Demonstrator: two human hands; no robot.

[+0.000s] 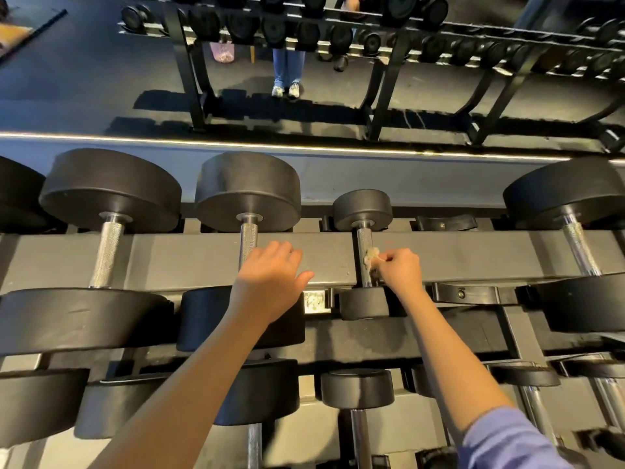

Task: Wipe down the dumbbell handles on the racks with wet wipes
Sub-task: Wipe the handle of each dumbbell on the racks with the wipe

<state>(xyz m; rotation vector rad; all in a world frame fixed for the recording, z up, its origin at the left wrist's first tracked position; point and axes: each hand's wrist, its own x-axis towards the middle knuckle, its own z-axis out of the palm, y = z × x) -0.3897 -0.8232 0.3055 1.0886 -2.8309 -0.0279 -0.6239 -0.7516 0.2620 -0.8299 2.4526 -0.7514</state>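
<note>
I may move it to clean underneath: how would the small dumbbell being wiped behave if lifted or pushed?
Probably heavy for its size: the small dumbbell has thick solid-looking heads on a metal handle. Its round heads would likely roll on a flat floor. The knurled handle should resist slipping.

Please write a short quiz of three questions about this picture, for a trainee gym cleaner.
1. True or false: the right hand pinches a crumpled whitish wet wipe.
2. The wipe touches the knurled steel handle of which dumbbell? A) the large one at far left; B) the smallest black rubber dumbbell; C) the large one at far right.
3. Fill in: the left hand rests on the long grey metal ____.
Key: 1 true; 2 B; 3 beam.
</note>
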